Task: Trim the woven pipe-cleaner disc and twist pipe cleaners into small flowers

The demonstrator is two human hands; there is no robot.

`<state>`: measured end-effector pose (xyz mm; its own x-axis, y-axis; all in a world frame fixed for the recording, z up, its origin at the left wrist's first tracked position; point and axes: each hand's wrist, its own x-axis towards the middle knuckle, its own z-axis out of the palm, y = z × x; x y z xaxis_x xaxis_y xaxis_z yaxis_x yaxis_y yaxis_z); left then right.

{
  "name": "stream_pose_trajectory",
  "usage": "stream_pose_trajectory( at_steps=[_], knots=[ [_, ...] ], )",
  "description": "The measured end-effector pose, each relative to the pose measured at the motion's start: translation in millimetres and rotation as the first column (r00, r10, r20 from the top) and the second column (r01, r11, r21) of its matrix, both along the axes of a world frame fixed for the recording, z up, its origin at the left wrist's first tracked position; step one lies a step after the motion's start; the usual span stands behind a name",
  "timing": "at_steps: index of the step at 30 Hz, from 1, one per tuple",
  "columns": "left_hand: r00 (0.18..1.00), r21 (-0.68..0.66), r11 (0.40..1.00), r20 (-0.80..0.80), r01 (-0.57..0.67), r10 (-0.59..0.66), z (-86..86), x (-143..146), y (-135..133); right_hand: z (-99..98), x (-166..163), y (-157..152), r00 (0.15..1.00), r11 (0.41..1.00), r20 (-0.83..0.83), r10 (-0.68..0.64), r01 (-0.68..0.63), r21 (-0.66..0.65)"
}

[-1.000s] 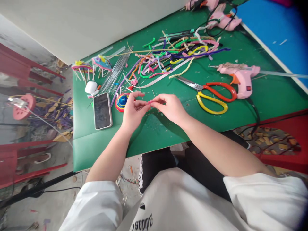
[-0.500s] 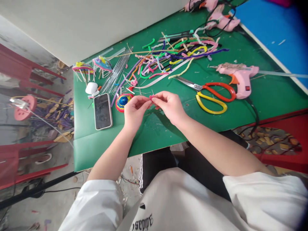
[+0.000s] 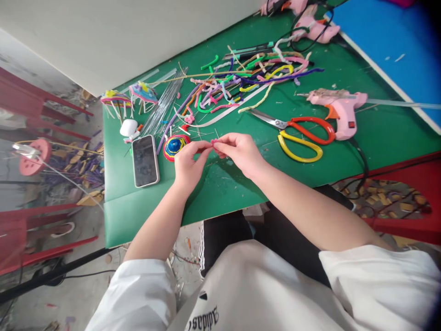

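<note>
The left hand (image 3: 188,164) and right hand (image 3: 243,154) pinched a small pink piece (image 3: 213,142) over the green table (image 3: 220,191), its shape mostly hidden. A coiled disc (image 3: 175,147) lay partly covered. Farthest, a glue gun (image 3: 292,5) was cut off.

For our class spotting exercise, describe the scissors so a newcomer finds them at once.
On the green tabletop, find the person's right hand. Between it and the nearest pink glue gun lie the scissors; one handle loop is red, the other yellow, unlike the gun beside them.
</note>
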<state>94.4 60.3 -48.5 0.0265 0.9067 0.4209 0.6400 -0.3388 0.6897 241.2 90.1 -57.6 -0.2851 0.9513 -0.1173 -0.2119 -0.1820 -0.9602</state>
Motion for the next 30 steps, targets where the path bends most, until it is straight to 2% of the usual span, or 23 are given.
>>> stream_pose_trajectory(
  at_steps=[5, 7, 11, 13, 19, 23, 26, 30],
  knots=[
    [0.989, 0.09, 0.996, -0.149, 0.028, -0.014, 0.5, -0.9, -1.3, 0.9, -0.7, -2.1, 1.0, 1.0, -0.012, 0.014, -0.014, 0.005],
    [0.992, 0.076, 0.997, -0.126, 0.023, -0.013, 0.4, -0.5, -1.5, 0.1, -0.9, -1.8, 1.0, 1.0, -0.002, 0.013, -0.013, 0.013],
    [1.0, -0.035, 0.999, 0.003, 0.019, -0.019, 0.2, -0.5, -0.3, -1.7, -0.8, -0.5, 0.999, 1.0, 0.033, 0.003, -0.004, 0.018],
    [0.999, -0.052, 0.998, -0.004, 0.033, -0.033, 0.4, -1.3, 0.7, -2.3, -0.6, -0.2, 0.999, 1.0, 0.042, 0.004, -0.005, 0.017],
    [0.986, 0.004, 0.996, -0.141, 0.088, -0.086, 0.7, -5.0, 1.5, -4.5, -0.5, -0.3, 0.998, 1.0, 0.063, 0.013, -0.014, 0.022],
    [0.964, 0.072, 0.99, -0.248, 0.12, -0.099, 0.0, -5.4, -0.3, -3.8, -1.7, -1.3, 0.999, 1.0, 0.028, 0.021, -0.02, -0.019],
    [0.984, 0.067, 0.996, -0.172, 0.052, -0.04, 0.2, -2.9, -1.6, -1.5, -2.3, -2.2, 1.0, 1.0, 0.014, 0.009, -0.009, -0.006],
    [0.999, -0.089, 0.996, 0.021, -0.024, 0.026, 1.5, -0.2, -1.6, 0.3, -1.9, -2.4, 1.0, 1.0, 0.02, 0.006, -0.007, 0.014]
  ],
)
